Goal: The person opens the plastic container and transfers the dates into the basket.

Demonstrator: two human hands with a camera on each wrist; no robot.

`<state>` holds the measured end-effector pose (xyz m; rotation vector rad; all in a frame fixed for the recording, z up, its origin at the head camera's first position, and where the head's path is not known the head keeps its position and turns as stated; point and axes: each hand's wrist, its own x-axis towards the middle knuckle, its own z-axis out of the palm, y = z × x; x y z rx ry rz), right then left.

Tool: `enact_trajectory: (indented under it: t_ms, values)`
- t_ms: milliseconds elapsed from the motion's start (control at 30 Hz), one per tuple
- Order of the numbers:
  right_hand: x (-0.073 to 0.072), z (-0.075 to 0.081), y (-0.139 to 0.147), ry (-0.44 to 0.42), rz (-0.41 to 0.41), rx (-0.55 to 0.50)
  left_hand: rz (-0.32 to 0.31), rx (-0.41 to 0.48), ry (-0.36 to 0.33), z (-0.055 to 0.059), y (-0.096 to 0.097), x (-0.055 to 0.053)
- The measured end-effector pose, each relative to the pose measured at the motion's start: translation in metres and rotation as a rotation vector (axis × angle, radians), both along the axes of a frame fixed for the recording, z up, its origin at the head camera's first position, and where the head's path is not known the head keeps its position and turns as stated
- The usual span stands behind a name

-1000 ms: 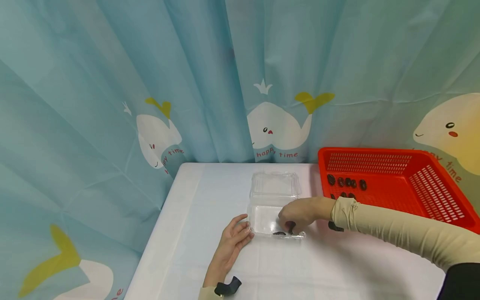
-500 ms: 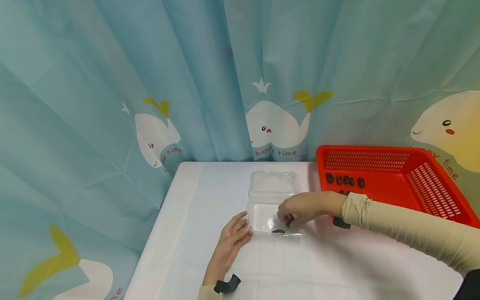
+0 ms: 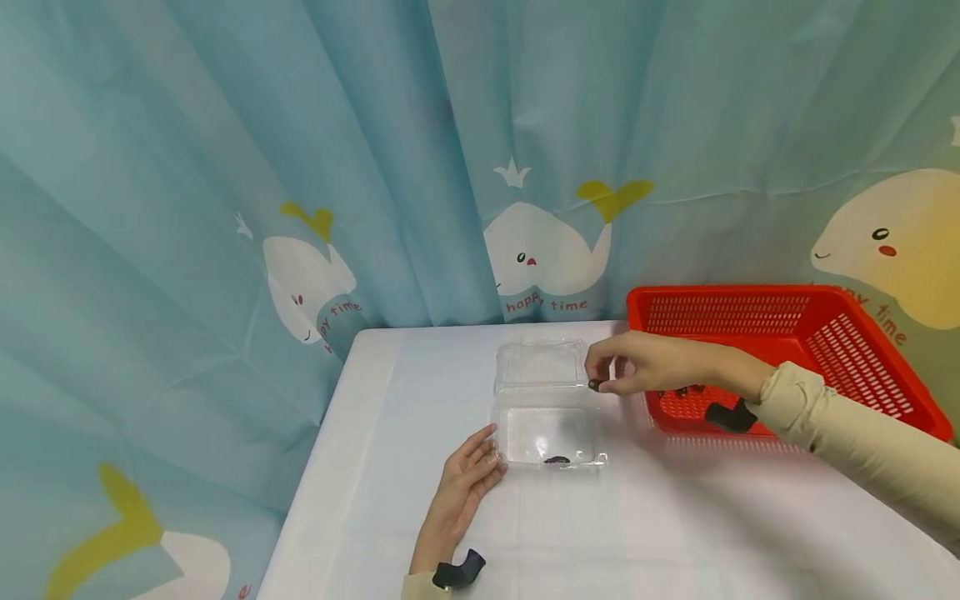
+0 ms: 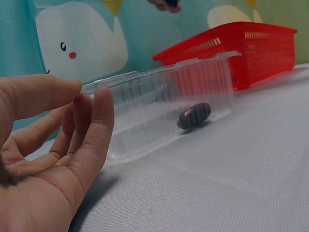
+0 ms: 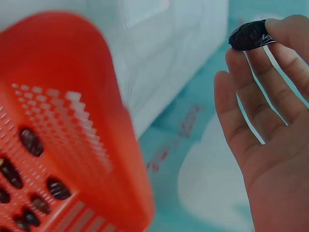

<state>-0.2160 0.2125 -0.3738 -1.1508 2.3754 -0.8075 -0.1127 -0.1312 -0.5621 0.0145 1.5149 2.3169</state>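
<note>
A clear plastic clamshell box (image 3: 525, 429) lies open on the table, its lid (image 3: 542, 367) folded back behind it. Thumb and fingers of my left hand (image 3: 463, 479) pinch the box's rim at its front left side. Inside, near the front wall, lies one dark brown date (image 4: 194, 116). Beyond the box, by the lid's right edge, my right hand (image 3: 651, 364) is raised. Between its thumb and fingertips it pinches another dark date (image 5: 248, 36), shiny as if wrapped in clear film; its other fingers are extended.
A red perforated basket (image 3: 750, 290) stands at the back right, under my right forearm. Several dark dates (image 5: 58, 188) lie in it, mostly hidden by that arm in the head view. A blue curtain (image 3: 405, 167) with whale prints hangs right behind the table (image 3: 420, 367).
From inside the box's front right corner, my right hand has risen away to the back right, pinching a date. One date stays in the box. My left hand keeps its place.
</note>
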Motion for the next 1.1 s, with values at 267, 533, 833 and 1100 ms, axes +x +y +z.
enact_trajectory:
  t_ms: [267, 533, 833, 1100]
  values:
    - [-0.015, 0.004, 0.063, -0.097, -0.261, -0.188, 0.010, 0.008, 0.012, 0.002, 0.001, -0.001]
    - [-0.020, -0.004, 0.111, -0.120, -0.449, -0.231, 0.011, 0.004, -0.002, 0.004, 0.001, 0.000]
    - [-0.022, -0.021, 0.137, -0.375, -0.627, -0.304, 0.014, 0.023, -0.008, 0.003, 0.001, 0.001]
    - [-0.024, -0.040, 0.150, -0.646, -0.735, -0.335, 0.018, 0.010, -0.005, 0.003, 0.001, 0.001]
